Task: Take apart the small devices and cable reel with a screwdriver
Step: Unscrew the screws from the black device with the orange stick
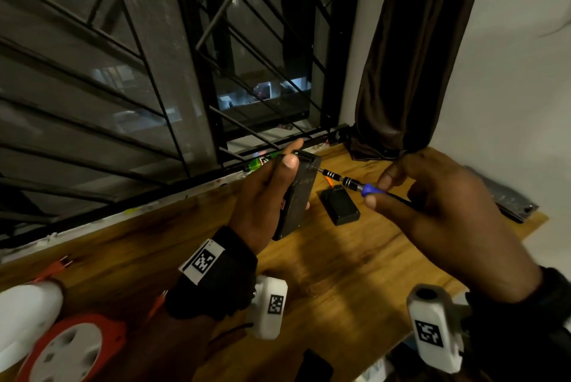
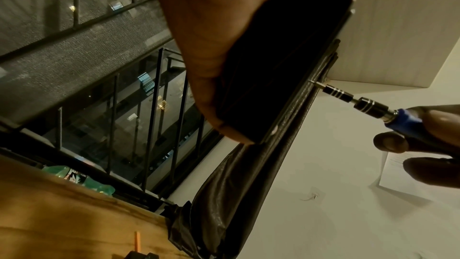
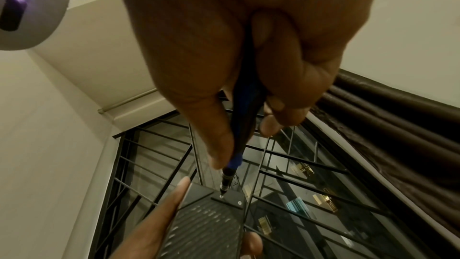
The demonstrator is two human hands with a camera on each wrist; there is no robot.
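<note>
Head view: screwdriver bit seated in a screw at the far end of a black device.

Bench (image 1: 324,273) carries the cable reel (image 1: 66,347), near left, untouched. Left hand (image 1: 265,196) grips the black device (image 1: 298,196) tilted off the bench, probably to present its end plate. Right hand (image 1: 432,202) pinches the blue-handled screwdriver (image 1: 349,181); fingertip hold suits spinning. Green bottle (image 1: 261,160): label unreadable.

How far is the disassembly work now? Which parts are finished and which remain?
Nothing looks opened yet. In hand: the left hand holds the black device off the table while the right hand turns the screwdriver, its tip seated in a screw at the device's end; a second screw beside it is still in. Left: the small black box and the cable reel, both apparently untouched.
</note>
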